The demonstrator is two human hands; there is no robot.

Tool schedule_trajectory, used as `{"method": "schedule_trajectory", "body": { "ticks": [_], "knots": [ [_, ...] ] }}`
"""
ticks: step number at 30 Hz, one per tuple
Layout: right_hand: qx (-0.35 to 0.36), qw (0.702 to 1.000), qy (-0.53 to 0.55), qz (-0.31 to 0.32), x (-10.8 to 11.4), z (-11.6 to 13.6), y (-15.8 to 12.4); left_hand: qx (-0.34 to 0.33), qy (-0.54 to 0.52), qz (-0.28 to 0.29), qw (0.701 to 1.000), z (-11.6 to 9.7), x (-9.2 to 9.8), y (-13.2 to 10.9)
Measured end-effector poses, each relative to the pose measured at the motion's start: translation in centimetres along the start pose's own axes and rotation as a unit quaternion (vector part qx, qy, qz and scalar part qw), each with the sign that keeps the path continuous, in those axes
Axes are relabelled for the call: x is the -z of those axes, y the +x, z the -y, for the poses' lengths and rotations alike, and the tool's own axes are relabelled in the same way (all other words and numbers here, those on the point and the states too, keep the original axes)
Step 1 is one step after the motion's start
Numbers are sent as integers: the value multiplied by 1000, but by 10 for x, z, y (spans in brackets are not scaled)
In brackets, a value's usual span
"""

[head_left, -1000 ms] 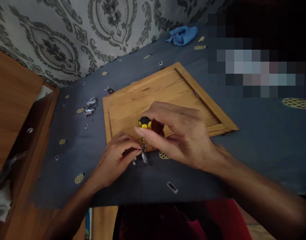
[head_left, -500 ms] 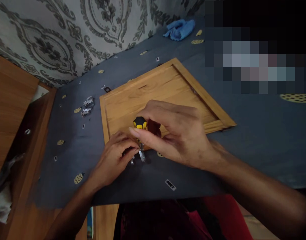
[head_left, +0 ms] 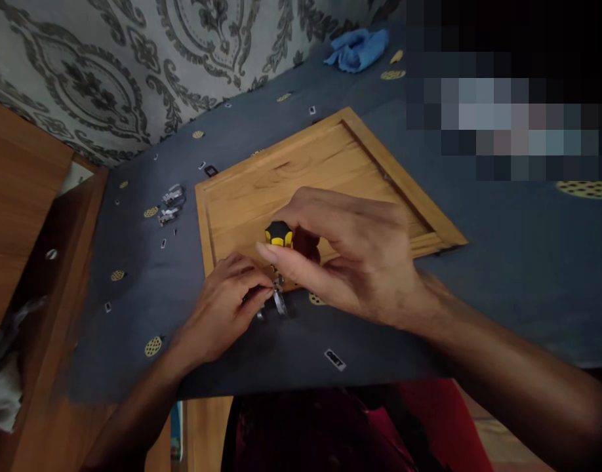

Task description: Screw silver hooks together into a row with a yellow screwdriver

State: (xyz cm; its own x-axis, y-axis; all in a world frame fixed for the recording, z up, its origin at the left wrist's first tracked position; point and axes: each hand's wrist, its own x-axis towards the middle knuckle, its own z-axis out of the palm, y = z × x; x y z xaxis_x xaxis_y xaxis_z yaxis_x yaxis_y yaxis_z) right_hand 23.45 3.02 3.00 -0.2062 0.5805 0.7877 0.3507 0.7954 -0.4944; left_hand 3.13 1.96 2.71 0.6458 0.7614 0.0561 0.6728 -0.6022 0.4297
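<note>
My right hand (head_left: 350,255) is closed around a screwdriver (head_left: 279,234) with a black and yellow handle, its butt end facing up. The shaft is mostly hidden behind my thumb. Just below it a metal cabinet hinge (head_left: 279,301) sits at the near edge of a framed wooden cabinet door (head_left: 301,172). My left hand (head_left: 232,298) pinches the hinge from the left, thumb and forefinger together; whether a screw is between them I cannot tell. The door lies flat, its recessed side up.
More metal hinges (head_left: 169,204) and a small screw-like piece (head_left: 174,231) lie on the dark patterned cloth (head_left: 291,364), left of the door. A crumpled blue cloth (head_left: 357,50) is at the back by the patterned curtain (head_left: 104,85). Wooden furniture (head_left: 23,170) stands at the left.
Both hands keep nearly the same pose at the hinge. The right hand and screwdriver have shifted very slightly, and the whole view has moved a little.
</note>
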Motion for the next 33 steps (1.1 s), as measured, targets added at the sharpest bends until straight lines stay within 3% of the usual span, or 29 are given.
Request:
{"method": "schedule_trajectory", "body": {
  "ticks": [9,26,33],
  "knots": [
    [-30,999,-6,15,2,2,-2,17,4,33,999,-4,3,4],
    [-10,1000,10,12,1,1,-1,25,-127,-20,991,8,-5,8],
    [-32,999,2,18,2,1,-2,17,-147,-34,988,12,-8,6]
  ]
}}
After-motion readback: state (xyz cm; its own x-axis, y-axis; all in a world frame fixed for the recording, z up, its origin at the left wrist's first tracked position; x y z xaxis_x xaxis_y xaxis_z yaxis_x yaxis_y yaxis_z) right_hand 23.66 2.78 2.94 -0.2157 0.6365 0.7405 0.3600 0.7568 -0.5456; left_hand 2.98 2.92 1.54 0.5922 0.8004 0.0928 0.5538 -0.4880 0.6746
